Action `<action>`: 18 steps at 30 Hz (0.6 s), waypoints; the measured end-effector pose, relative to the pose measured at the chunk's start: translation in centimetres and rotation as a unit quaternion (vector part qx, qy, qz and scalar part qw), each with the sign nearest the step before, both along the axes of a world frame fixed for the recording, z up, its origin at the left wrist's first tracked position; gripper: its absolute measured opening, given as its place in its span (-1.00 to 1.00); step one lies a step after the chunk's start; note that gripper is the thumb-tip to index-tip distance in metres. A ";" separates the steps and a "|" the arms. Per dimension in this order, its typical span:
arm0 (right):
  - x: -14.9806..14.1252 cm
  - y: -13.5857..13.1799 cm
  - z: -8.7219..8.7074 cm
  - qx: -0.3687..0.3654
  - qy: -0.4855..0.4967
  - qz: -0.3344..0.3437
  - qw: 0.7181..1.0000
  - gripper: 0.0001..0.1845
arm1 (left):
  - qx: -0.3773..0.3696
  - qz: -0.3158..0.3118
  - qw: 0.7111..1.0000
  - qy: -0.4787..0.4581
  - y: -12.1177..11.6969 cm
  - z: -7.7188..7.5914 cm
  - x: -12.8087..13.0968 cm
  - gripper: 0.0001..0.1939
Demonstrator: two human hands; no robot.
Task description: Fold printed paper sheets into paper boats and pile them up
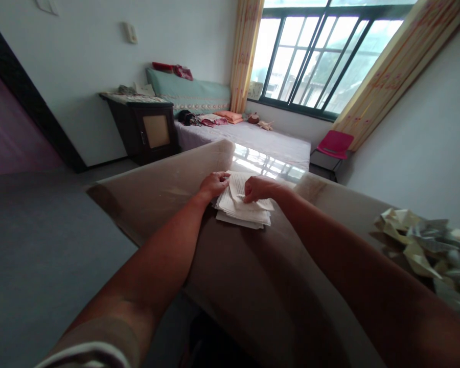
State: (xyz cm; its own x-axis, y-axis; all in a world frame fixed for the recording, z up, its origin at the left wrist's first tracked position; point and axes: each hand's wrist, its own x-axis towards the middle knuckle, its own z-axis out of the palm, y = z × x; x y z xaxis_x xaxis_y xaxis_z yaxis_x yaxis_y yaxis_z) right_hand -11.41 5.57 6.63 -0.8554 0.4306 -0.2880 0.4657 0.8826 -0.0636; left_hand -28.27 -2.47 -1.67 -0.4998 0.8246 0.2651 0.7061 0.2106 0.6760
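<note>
A loose stack of printed paper sheets lies on the brown table, its edges uneven. At the stack's left edge, my left hand has its fingers closed on the sheets. My right hand is over the middle of the stack, fingers pinched on the top sheet of paper, which is lifted and bent. The fingertips of the right hand are partly hidden behind its knuckles.
Crumpled paper is heaped at the right side of the table, which has a glossy covering. Beyond it stand a bed, a dark cabinet and a pink chair below the window.
</note>
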 end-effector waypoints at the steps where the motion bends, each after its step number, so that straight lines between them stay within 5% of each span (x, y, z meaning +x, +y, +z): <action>1: 0.1 0.2 -0.1 -0.006 0.005 0.000 1.000 -0.76 | 0.000 0.000 1.000 0.001 0.0 0.1 0.0 -0.60; 9: 0.9 0.4 -0.9 0.036 0.048 -0.015 0.998 -0.77 | -0.007 0.001 1.000 0.006 -0.1 0.3 0.2 -0.62; 15: 1.5 -1.9 -0.1 0.058 0.064 0.031 0.996 -0.42 | -0.010 -0.002 1.000 0.008 -0.2 0.3 0.2 -0.64; 18: 1.4 -3.3 0.1 0.083 0.047 0.042 0.995 -0.47 | -0.008 -0.005 1.000 0.010 -0.1 0.3 0.2 -0.64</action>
State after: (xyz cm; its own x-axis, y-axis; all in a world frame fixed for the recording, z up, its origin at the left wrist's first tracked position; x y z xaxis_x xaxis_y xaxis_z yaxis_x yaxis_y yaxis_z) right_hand -9.97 2.26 6.68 -0.9101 0.3916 -0.1356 0.3890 0.9201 0.0463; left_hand -28.05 -2.60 -1.40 -0.4863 0.8333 0.2628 0.7221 0.2139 0.6578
